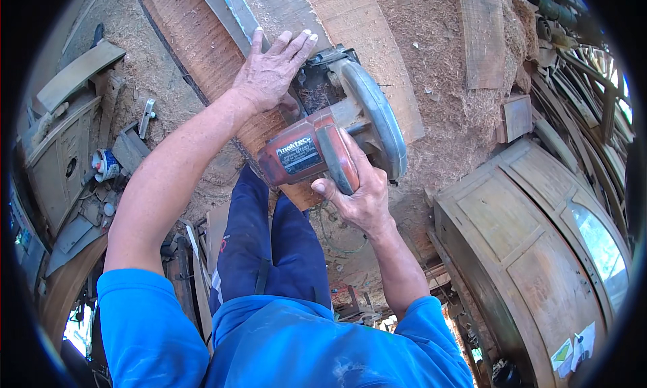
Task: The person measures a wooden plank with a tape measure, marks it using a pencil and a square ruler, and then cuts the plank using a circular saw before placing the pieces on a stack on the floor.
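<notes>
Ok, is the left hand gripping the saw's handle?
No, the right hand grips that handle; the left hand is spread over a board.

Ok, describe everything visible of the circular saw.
The circular saw has a scuffed, plastic-looking red motor housing with a dark label, a red handle and a rounded grey blade guard on its right. Its housing is over a brown plank's near end. The right hand grips the handle. Whether it's running is unclear.

Floor (418, 209): sawdust (438, 105) spread thickly | far R: flat brn bd (482, 34) laid | near R: panelled wood cabinet (532, 219) set | L: sm. metal pc (145, 120), wht/blue tin (106, 164) strewn amid scrap wood (79, 76) | wide brn plank (180, 24), far L to ctr: sawdust scattered, gry bd (283, 7) laid partly over
</notes>
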Motion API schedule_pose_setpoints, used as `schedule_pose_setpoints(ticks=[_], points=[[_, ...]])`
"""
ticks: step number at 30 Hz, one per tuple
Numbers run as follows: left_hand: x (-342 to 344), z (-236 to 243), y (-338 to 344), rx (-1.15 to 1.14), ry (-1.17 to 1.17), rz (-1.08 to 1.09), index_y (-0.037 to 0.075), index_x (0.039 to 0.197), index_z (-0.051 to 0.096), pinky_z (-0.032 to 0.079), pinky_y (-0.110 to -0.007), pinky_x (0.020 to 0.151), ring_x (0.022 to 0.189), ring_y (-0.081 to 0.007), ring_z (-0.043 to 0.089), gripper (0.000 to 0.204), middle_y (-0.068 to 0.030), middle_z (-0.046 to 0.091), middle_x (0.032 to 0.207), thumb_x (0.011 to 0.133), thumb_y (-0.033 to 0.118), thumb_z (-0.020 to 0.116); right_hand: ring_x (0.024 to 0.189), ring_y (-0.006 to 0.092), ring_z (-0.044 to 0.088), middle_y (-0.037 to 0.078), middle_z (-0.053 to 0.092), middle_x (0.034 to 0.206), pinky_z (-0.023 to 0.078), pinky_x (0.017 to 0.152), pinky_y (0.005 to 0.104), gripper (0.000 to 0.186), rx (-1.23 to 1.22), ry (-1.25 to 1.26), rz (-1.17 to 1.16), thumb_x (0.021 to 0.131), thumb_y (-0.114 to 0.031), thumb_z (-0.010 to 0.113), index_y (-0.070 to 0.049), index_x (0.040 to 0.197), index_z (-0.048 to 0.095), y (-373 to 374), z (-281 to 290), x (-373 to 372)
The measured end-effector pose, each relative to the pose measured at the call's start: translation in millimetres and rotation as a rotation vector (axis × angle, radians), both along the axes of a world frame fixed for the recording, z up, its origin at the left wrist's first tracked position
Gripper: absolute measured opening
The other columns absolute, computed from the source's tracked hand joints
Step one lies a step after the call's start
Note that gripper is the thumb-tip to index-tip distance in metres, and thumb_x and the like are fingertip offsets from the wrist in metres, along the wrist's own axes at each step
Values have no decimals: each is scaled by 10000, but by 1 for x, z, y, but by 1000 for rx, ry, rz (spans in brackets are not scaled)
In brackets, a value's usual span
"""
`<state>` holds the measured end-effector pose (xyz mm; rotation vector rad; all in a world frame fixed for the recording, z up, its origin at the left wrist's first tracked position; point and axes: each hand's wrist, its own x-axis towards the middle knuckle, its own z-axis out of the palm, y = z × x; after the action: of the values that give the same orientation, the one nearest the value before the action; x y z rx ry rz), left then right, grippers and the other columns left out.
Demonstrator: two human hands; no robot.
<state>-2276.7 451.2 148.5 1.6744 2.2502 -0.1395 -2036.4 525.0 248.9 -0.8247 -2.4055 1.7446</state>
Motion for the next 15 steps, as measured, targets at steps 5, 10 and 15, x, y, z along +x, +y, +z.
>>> schedule_pose_setpoints(ticks=[5,10,15], points=[[-2,-4,-3,61,-35,12,128,1598,137,178,-608,1200,1454,-245,291,1427,-28,247,1625,460,500,914,1051,287,715,217,694,1189,569,871,364,849,-8,-19,-10,824,-403,819,57,1435,450,0,3,-7],[-2,-6,-9,134,-100,56,97,1594,136,170,-569,1225,1478,-264,274,1426,-65,198,1647,454,459,914,1038,359,710,287,670,1180,587,855,401,904,25,11,10,784,-382,851,96,1424,428,4,0,-15],[-3,-16,-25,300,-167,161,39,1594,97,92,-557,1245,1552,-307,76,1487,-150,88,1672,427,436,929,1065,356,700,277,653,1227,584,868,399,895,5,-26,17,786,-375,850,85,1428,429,2,4,-20]])
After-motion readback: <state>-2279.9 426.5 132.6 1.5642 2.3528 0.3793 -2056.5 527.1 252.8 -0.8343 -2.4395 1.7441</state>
